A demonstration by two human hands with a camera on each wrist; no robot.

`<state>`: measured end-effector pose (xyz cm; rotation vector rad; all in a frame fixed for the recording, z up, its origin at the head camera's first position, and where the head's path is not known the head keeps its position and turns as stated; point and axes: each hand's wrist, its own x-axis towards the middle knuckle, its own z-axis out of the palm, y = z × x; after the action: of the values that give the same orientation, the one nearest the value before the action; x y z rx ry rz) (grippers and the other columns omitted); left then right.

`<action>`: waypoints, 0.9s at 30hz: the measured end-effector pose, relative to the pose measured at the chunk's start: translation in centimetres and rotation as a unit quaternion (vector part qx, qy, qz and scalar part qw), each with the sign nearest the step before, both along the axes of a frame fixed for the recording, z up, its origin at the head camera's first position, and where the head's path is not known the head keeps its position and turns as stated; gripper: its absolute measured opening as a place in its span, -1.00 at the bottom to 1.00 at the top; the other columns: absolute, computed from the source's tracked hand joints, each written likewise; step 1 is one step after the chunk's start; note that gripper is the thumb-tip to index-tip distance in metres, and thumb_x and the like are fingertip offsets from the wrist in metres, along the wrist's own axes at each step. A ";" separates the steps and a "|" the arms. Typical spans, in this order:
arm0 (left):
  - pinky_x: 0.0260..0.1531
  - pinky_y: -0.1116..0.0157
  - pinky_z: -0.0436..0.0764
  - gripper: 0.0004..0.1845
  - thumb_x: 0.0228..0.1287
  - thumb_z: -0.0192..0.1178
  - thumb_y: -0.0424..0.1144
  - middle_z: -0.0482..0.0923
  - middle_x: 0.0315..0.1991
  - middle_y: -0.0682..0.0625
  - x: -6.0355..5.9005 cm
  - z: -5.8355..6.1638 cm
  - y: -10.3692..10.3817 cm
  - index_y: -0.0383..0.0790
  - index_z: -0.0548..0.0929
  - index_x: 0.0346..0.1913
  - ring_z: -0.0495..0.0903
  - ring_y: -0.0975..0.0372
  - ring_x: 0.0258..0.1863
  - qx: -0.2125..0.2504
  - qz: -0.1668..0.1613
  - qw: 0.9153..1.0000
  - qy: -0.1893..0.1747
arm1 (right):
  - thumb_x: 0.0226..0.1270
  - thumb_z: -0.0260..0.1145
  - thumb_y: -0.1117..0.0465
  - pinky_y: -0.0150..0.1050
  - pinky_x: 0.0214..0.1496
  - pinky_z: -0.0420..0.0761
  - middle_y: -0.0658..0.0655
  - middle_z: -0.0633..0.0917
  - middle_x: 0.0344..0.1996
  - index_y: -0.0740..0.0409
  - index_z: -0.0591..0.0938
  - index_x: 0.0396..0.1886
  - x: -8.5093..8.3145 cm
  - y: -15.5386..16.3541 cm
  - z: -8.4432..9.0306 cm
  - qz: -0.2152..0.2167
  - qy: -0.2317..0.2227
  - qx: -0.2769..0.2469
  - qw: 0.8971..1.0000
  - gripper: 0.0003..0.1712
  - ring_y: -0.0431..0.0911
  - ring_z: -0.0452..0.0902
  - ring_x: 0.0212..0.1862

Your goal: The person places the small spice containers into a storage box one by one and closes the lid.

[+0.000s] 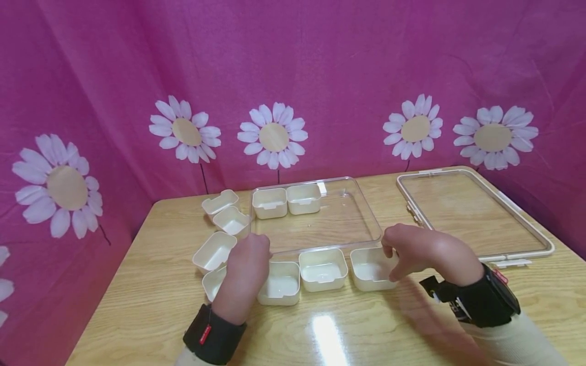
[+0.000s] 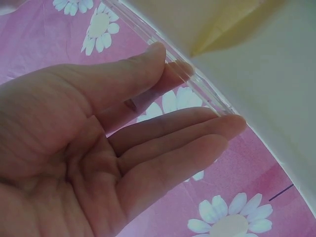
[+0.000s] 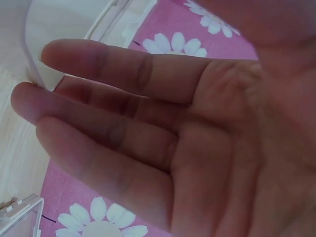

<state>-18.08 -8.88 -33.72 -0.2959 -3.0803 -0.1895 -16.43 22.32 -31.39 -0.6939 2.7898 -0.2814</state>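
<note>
A clear shallow plastic box (image 1: 368,207) lies on the table with two small cream containers (image 1: 270,206) inside its back left corner. At its front left corner, my left hand (image 1: 248,262) pinches the clear rim (image 2: 210,98) between thumb and index finger, the other fingers stretched out. Three cream containers (image 1: 324,272) stand in a row before the box. My right hand (image 1: 423,249) is at the right end of the rightmost container (image 1: 372,269), its fairly straight fingers (image 3: 74,54) by that container's edge. The right thumb tip is outside the right wrist view.
Several more cream containers (image 1: 214,251) stand left of the box, one partly hidden by my left arm. A clear lid with a cream frame (image 1: 435,173) and side latches lies at the right. Behind the wooden table (image 1: 151,284) hangs a magenta cloth (image 1: 339,112) with white daisies.
</note>
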 end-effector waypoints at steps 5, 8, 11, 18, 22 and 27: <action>-0.43 0.10 0.69 -0.82 0.29 0.39 -0.24 0.70 -0.36 -0.20 -0.1 0.1 0.2 -0.34 0.71 -0.30 0.72 0.00 -0.37 0.002 0.000 1.000 -0.005 | -0.20 0.70 0.08 -0.30 -0.41 0.42 -0.04 0.52 -0.53 0.10 0.56 -0.55 0.4 0.5 0.4 0.005 0.023 0.006 1.000 -0.56 -0.17 0.35 -0.46; -0.42 0.10 0.69 -0.83 0.30 0.38 -0.24 0.70 -0.37 -0.18 -0.2 0.1 0.4 -0.33 0.71 -0.29 0.71 0.01 -0.37 0.002 0.001 1.000 -0.011 | -0.20 0.69 0.07 -0.31 -0.42 0.40 -0.05 0.51 -0.55 0.10 0.57 -0.56 0.6 0.8 0.8 0.003 0.028 0.003 1.000 -0.58 -0.17 0.33 -0.47; -0.40 0.11 0.69 -0.82 0.31 0.38 -0.24 0.70 -0.36 -0.18 -0.2 0.2 0.5 -0.33 0.72 -0.27 0.71 0.02 -0.37 0.002 0.002 1.000 -0.016 | -0.20 0.67 0.10 -0.31 -0.42 0.40 -0.04 0.51 -0.56 0.11 0.56 -0.56 0.9 1.2 1.2 0.005 0.033 -0.013 0.999 -0.59 -0.18 0.33 -0.47; -0.42 0.12 0.69 -0.81 0.30 0.39 -0.24 0.70 -0.37 -0.19 -0.1 0.1 0.7 -0.34 0.71 -0.27 0.70 0.03 -0.39 0.003 -0.001 1.000 -0.013 | -0.09 0.64 0.07 -0.29 -0.34 0.45 -0.05 0.51 -0.49 0.07 0.54 -0.53 1.3 2.2 2.3 0.019 0.032 -0.040 0.999 -0.60 -0.18 0.36 -0.41; -0.42 0.11 0.68 -0.83 0.30 0.38 -0.26 0.70 -0.36 -0.19 -0.1 0.1 0.6 -0.34 0.71 -0.29 0.70 0.03 -0.40 0.002 0.000 1.000 -0.017 | -0.02 0.62 0.04 -0.29 -0.30 0.47 -0.08 0.51 -0.46 0.03 0.56 -0.51 1.3 1.9 2.9 0.049 0.038 -0.068 0.996 -0.64 -0.18 0.38 -0.37; -0.43 0.11 0.67 -0.85 0.29 0.39 -0.27 0.68 -0.40 -0.16 0.0 0.2 0.2 -0.32 0.70 -0.31 0.67 0.05 -0.42 -0.003 0.002 1.000 -0.019 | 0.08 0.59 0.00 -0.32 -0.31 0.46 -0.09 0.50 -0.44 -0.01 0.57 -0.49 1.2 1.3 3.3 0.078 0.055 -0.105 0.990 -0.66 -0.20 0.38 -0.35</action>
<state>-18.09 -8.69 -33.55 -0.2896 -3.1201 -0.1882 -15.28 23.61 -28.05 -0.9989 2.8150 -0.5271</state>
